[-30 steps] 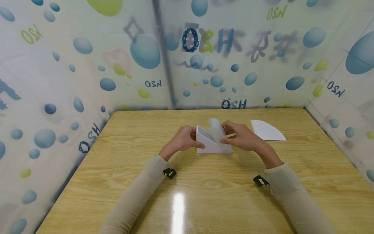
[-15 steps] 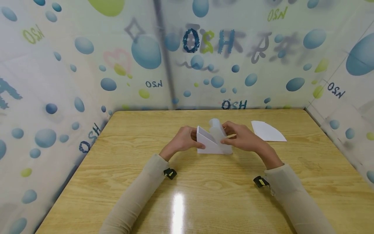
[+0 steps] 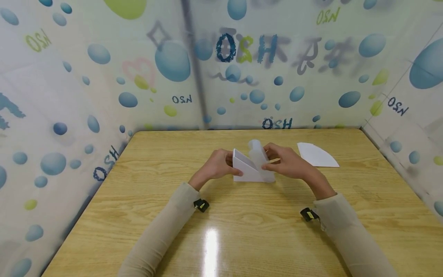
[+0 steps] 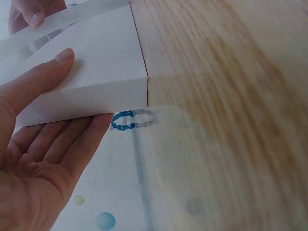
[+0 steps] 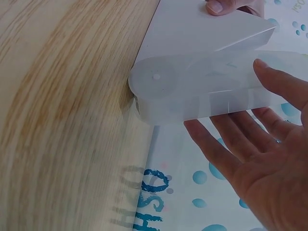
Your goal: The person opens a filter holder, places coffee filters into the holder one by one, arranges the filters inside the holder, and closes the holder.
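Observation:
A white box [image 3: 245, 172] with a slanted opening stands on the table, and my left hand [image 3: 218, 164] grips its left end. In the left wrist view the thumb lies on the box's flat side [image 4: 106, 57] and the fingers pass behind it. A translucent plastic cover [image 3: 257, 156], rounded at its lower end, is fitted over the right part of the box and tilted away to the right. My right hand [image 3: 288, 163] holds this cover between thumb and fingers. A round pivot spot [image 5: 156, 77] shows at the cover's low corner. What the box contains cannot be made out.
A white fan-shaped sheet [image 3: 317, 154] lies on the wooden table [image 3: 256, 231] beyond my right hand. Patterned wall sheeting [image 3: 256, 77] rises behind the table's far edge and along both sides.

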`<action>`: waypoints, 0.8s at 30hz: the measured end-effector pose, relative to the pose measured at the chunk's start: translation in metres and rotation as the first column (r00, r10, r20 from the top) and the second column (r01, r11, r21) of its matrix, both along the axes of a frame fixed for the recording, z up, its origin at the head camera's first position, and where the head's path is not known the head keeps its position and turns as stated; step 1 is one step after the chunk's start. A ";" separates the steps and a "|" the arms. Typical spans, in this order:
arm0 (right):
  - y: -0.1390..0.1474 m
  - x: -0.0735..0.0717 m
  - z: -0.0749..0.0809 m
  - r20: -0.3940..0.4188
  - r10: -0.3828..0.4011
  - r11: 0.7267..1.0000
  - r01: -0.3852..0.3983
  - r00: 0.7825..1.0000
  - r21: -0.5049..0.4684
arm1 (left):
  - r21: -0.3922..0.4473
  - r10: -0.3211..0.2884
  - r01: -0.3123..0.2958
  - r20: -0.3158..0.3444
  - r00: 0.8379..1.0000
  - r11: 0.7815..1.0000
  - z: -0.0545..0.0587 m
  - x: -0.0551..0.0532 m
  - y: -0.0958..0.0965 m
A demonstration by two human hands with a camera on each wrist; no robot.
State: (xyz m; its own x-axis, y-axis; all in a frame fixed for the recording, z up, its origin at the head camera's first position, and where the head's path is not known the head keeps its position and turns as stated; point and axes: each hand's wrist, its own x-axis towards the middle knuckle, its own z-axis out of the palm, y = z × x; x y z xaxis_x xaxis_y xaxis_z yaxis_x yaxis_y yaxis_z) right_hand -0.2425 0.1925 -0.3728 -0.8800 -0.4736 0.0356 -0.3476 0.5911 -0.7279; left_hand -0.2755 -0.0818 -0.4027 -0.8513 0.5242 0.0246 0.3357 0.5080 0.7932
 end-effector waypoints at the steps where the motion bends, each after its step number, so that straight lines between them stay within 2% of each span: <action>1: 0.000 0.000 0.000 0.000 0.000 1.000 0.000 1.000 0.000 | 0.001 0.001 -0.001 0.001 1.000 1.000 0.000 0.000 0.000; 24: 0.004 -0.003 -0.001 0.003 0.009 1.000 -0.009 1.000 -0.008 | -0.012 0.005 -0.005 -0.016 1.000 1.000 0.000 0.001 0.001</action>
